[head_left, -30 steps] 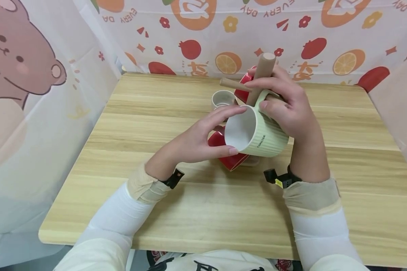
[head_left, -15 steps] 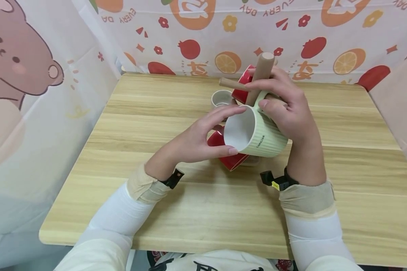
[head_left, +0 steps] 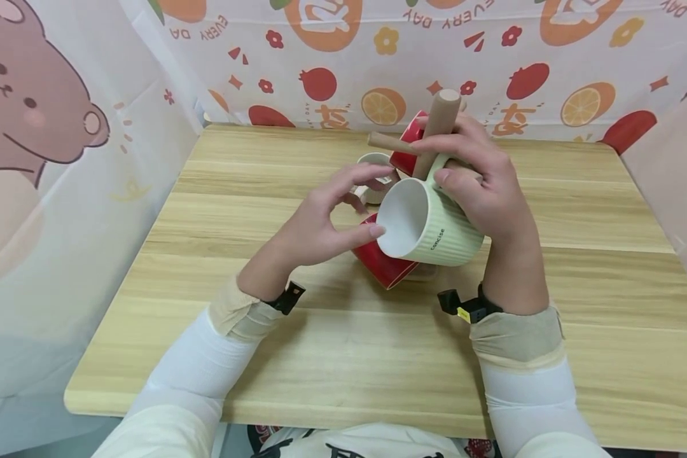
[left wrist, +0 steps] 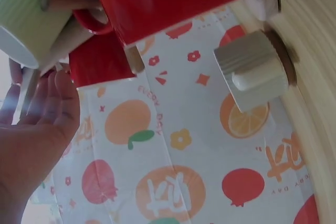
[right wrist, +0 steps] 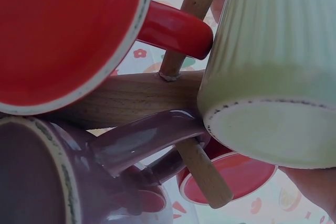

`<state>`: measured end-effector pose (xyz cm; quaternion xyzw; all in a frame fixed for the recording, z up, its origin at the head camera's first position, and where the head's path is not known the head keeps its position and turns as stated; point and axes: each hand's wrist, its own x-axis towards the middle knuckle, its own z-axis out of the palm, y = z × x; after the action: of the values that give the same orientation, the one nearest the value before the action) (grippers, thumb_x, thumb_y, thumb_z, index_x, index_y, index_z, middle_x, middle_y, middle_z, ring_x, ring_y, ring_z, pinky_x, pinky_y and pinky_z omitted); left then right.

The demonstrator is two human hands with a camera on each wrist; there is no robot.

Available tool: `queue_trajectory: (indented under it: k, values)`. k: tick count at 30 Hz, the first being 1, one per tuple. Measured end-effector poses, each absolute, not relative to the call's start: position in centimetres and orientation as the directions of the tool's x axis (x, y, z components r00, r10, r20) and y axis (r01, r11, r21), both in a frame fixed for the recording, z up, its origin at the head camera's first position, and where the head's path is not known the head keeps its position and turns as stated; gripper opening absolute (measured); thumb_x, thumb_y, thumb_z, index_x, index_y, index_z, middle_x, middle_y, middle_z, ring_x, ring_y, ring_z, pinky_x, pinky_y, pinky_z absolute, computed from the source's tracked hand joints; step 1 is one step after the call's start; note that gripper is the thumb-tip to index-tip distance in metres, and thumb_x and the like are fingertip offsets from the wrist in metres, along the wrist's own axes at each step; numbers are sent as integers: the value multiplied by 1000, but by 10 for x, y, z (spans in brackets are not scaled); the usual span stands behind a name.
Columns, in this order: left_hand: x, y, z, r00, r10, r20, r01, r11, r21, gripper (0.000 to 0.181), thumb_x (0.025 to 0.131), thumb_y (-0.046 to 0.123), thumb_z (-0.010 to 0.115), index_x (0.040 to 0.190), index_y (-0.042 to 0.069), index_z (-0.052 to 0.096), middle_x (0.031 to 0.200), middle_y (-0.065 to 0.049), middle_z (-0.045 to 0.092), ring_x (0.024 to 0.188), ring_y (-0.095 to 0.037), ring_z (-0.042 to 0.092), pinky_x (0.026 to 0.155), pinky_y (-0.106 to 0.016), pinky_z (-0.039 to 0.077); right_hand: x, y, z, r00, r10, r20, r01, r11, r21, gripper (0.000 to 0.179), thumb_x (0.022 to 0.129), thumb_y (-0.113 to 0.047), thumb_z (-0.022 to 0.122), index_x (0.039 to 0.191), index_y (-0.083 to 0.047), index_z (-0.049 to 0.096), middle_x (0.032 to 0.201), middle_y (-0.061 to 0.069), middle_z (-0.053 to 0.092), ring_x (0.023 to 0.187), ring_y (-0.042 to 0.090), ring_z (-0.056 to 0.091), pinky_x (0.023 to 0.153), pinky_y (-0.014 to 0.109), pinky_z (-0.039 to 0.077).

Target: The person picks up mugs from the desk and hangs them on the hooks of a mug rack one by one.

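A pale green ribbed mug (head_left: 455,235), printed "concise", lies sideways at a wooden mug tree (head_left: 439,124), its white mouth facing left. My right hand (head_left: 483,184) grips the mug by its handle, thumb near the handle and fingers reaching over toward the post. Left of the mug's mouth is my left hand (head_left: 320,222), thumb and fingers spread and loosely bent, the thumb tip right at the rim. One red mug (head_left: 386,257) hangs below the green one, and another red mug (head_left: 408,149) hangs behind. A purple mug (right wrist: 126,150) shows on the tree in the right wrist view.
A small whitish ribbed cup (left wrist: 252,69) stands on the table behind my left fingers. One bare wooden peg (head_left: 386,141) sticks out leftward from the post. The wooden table (head_left: 332,369) runs back to a fruit-print curtain (head_left: 320,57).
My left hand has drawn back to the left from the green mug's rim, baring more of its mouth. The right hand and the mug have hardly moved.
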<state>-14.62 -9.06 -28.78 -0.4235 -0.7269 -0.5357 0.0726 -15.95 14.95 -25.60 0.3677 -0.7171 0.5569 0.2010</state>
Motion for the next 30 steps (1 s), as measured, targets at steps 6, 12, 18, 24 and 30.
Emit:
queue_trajectory:
  k: [6,12,18,24,30]
  values:
    - [-157,-94,-292,-671,457,583,691,102,715,52,85,4,72,134,1,55,129,-11,63,113,-22,59,83,-42,55,-160,153,-255,-657,-308,688,-743,111,-660,35,80,-6,50,106,4,72,128,21,57,122,24,48,101,35,39]
    - [-174,-100,-307,-739,418,528,652,250,715,43,90,9,70,131,4,59,126,-8,65,115,-18,59,89,-47,53,-163,154,-257,-639,-338,691,-758,121,-641,37,80,-6,49,108,2,72,131,19,57,124,25,47,103,37,38]
    - [-197,-101,-318,-780,456,427,613,425,666,42,94,16,67,134,8,59,135,-7,61,128,-18,54,104,-40,47,-166,153,-254,-633,-336,698,-765,135,-629,37,80,-7,48,108,1,72,131,20,56,126,26,47,103,38,39]
    - [-220,-99,-327,-817,516,258,555,581,596,53,96,22,64,146,13,48,153,-7,44,143,-21,38,117,-40,33,-167,153,-255,-624,-347,700,-770,119,-627,37,80,-6,48,108,3,71,130,24,55,126,27,46,103,38,38]
    - [-240,-91,-329,-815,572,90,548,711,440,67,95,31,64,153,15,35,162,-10,25,152,-27,16,121,-45,20,-168,153,-256,-619,-350,704,-776,128,-618,37,80,-6,48,108,2,71,130,22,55,126,26,46,104,37,38]
